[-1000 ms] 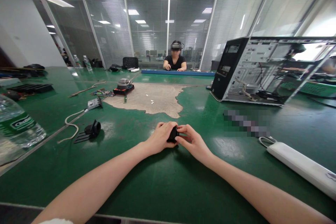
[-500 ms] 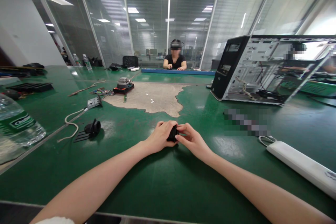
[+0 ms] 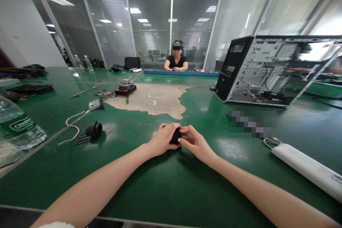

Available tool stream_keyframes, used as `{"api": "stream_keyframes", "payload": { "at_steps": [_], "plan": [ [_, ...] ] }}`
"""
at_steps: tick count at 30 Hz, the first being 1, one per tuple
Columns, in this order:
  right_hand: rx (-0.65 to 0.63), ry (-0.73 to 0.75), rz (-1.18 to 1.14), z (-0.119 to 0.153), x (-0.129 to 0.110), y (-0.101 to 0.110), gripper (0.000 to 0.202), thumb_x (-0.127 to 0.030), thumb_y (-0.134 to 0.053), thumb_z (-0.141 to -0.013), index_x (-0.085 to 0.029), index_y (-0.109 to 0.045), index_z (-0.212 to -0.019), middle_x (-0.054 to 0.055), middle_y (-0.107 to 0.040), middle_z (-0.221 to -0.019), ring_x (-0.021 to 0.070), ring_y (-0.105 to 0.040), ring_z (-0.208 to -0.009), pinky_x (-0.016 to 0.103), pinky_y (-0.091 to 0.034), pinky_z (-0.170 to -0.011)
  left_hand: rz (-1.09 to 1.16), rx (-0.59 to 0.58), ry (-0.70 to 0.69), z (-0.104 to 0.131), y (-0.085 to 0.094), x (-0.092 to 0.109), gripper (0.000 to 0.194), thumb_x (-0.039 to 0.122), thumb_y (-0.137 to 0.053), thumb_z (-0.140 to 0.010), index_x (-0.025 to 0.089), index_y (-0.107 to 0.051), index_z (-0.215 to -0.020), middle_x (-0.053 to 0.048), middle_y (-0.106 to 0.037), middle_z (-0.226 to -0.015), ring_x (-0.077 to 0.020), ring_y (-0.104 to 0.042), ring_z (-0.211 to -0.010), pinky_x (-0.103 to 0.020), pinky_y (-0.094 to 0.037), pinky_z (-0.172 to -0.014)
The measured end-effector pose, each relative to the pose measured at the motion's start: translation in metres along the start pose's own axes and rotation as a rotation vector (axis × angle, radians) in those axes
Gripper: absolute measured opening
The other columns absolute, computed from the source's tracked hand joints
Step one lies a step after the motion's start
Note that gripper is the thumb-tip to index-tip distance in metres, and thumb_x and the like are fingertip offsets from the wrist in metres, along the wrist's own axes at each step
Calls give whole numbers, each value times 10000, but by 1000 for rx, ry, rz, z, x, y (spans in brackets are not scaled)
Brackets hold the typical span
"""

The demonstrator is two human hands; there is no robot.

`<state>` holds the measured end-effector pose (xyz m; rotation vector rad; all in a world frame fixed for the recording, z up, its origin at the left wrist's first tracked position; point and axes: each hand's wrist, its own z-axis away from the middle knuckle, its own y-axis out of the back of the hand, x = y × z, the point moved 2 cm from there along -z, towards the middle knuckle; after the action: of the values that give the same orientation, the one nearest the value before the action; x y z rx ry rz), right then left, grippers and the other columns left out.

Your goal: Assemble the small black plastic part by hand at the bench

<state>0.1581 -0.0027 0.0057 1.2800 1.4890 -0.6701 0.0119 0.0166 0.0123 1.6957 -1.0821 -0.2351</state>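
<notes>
I have the small black part between both hands near the middle of the green worktop; can't tell if it touches the surface. Left hand: grip clamped around it from the left. Right hand: thumb and fingertips pinched on its right side. Fingers hide much of it, so I can't ID it. Black finned piece well apart, left; long white bar right; open PC case beyond that.
</notes>
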Motion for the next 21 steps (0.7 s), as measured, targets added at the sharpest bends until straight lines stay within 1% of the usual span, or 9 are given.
{"api": "stream_keyframes", "payload": {
  "at_steps": [3, 9, 12, 15, 18, 21],
  "plan": [
    [23, 5, 6, -1, 3, 0, 156, -264, -550, -744, -217, -465, -867, 14, -494, -919, 150, -536, -926, 289, -522, -749, -7, 7, 5, 0, 0, 0, 554, 265, -616, -655, 236, -312, -1117, -34, -505, -1084, -198, -470, -1012, -350, -271, -878],
    [25, -58, 27, -2, 2, 1, 250, -276, -567, -729, -206, -453, -941, 44, -519, -972, 164, -551, -918, 329, -513, -769, -12, 7, 6, 0, 1, 2, 523, 268, -597, -671, 234, -317, -1111, -40, -508, -1074, -203, -474, -1009, -355, -275, -873],
    [-8, -22, 18, -1, -1, 1, 230, -264, -574, -726, -211, -460, -919, 28, -519, -947, 165, -543, -938, 337, -500, -804, -7, 2, 1, 0, 1, 2, 537, 253, -605, -659, 235, -313, -1109, -37, -506, -1081, -199, -473, -1010, -351, -273, -874],
    [-8, 24, 19, 0, -2, 0, 203, -246, -573, -729, -218, -464, -898, 14, -502, -938, 152, -536, -934, 325, -492, -827, 1, 1, -3, 0, 2, 2, 555, 242, -614, -650, 235, -306, -1112, -33, -505, -1088, -193, -472, -1011, -344, -272, -876],
    [6, 15, 14, 0, 0, 0, 149, -258, -545, -753, -217, -468, -874, 15, -503, -926, 149, -543, -917, 309, -511, -788, -8, 8, 5, 0, 1, 2, 543, 261, -611, -657, 235, -311, -1108, -32, -506, -1081, -194, -473, -1009, -347, -272, -876],
    [14, -6, 3, -2, 3, 0, 176, -261, -551, -749, -218, -451, -887, 15, -509, -922, 152, -545, -922, 311, -516, -780, -19, 7, 11, 0, 1, 2, 534, 265, -606, -660, 233, -315, -1106, -36, -506, -1076, -201, -473, -1008, -354, -275, -873]
  ]
}}
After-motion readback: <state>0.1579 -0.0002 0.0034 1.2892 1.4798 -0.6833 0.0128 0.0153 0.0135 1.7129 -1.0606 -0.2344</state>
